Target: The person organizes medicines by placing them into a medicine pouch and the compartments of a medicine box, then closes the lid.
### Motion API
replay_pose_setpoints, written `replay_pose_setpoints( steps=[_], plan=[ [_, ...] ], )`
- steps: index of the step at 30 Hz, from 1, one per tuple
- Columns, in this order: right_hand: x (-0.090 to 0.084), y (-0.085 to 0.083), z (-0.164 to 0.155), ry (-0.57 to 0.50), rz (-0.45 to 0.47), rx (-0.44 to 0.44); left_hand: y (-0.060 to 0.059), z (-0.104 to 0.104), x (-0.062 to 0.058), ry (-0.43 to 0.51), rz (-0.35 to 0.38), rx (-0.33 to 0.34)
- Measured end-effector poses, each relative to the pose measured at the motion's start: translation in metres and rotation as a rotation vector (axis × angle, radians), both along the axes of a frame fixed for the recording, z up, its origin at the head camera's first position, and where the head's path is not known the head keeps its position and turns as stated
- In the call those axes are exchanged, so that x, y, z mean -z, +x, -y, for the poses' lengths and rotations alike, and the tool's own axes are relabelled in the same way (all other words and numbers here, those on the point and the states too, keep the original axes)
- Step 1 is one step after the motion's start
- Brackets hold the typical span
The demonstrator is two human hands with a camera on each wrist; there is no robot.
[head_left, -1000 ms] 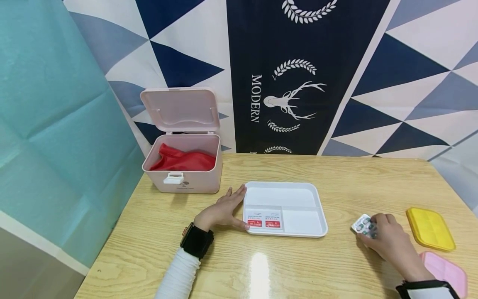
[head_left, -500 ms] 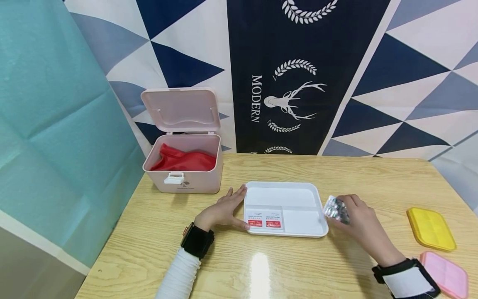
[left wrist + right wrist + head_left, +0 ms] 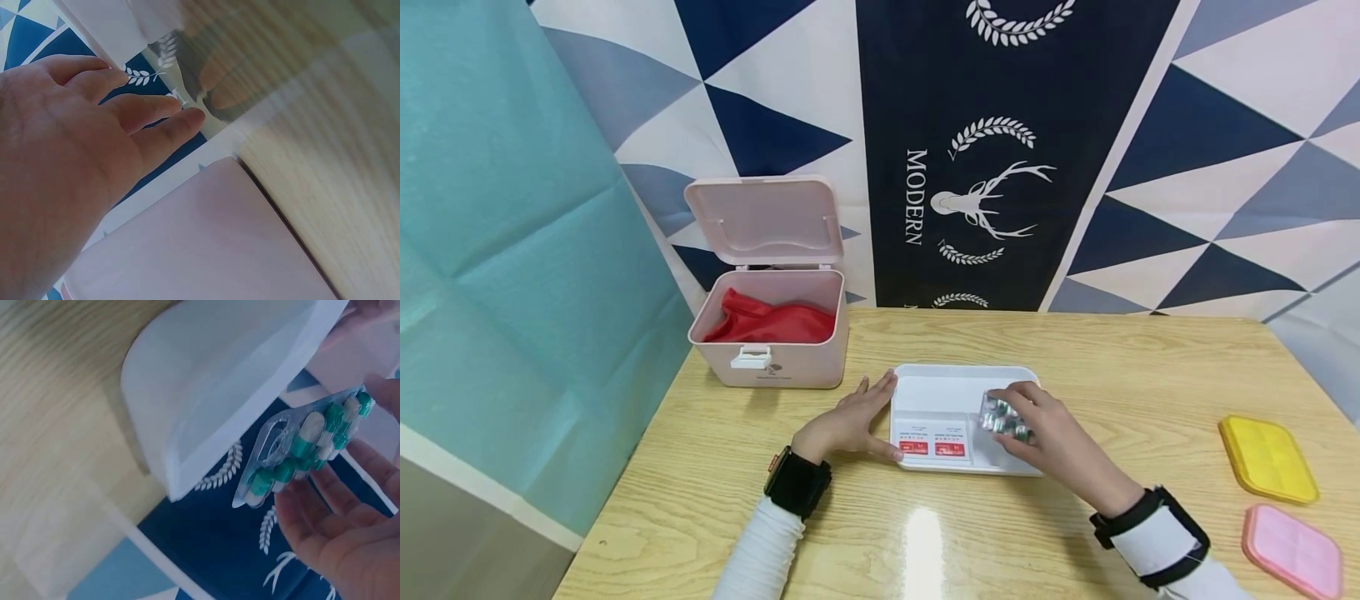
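My right hand (image 3: pixel 1048 429) holds a blister pack of green and white capsules (image 3: pixel 1000 417) over the right half of the white tray (image 3: pixel 936 385). Thumb and fingers pinch the pack by its edges in the right wrist view, where the clear blister pack (image 3: pixel 312 437) is tilted and one pocket looks empty of a capsule. At the tray's left end my left hand (image 3: pixel 846 427) lies with its fingers spread, fingertips at the rim. Two flat packets with red labels (image 3: pixel 931 446) lie side by side in the tray's front left part.
A pink lidded box (image 3: pixel 801 365) stands open at the back left, with a red rubbery item (image 3: pixel 782 323) inside. Toward the right edge of the table (image 3: pixel 1157 367) lie a yellow case (image 3: pixel 1266 458) and a pink case (image 3: pixel 1292 550). A patterned backdrop (image 3: pixel 775 108) hangs behind.
My right hand has carried the capsule blister pack leftward, from the table near the yellow case to over the tray. The left hand has stayed at the tray's left end.
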State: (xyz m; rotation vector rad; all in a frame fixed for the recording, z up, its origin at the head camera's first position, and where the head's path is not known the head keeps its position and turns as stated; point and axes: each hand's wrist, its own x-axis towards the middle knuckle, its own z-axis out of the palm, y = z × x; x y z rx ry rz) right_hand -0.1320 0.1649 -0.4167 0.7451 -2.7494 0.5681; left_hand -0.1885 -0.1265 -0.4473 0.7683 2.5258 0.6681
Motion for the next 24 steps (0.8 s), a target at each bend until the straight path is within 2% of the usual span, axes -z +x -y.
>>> replay_pose_setpoints(
  steps=[4, 9, 16, 24],
  plan=[
    [0.006, -0.001, 0.006, -0.006, 0.075, -0.04, 0.0, -0.001, 0.0, 0.0, 0.002, 0.0],
    [0.014, 0.0, 0.006, -0.008, 0.174, -0.049, 0.0, -0.002, 0.0, -0.004, 0.008, -0.002],
    [0.019, 0.0, -0.002, 0.051, 0.172, -0.045, -0.001, -0.002, -0.001, -0.014, 0.009, -0.005],
    [0.021, -0.008, -0.013, 0.105, 0.22, -0.109, 0.0, -0.002, -0.001, -0.007, 0.015, -0.01]
  ],
)
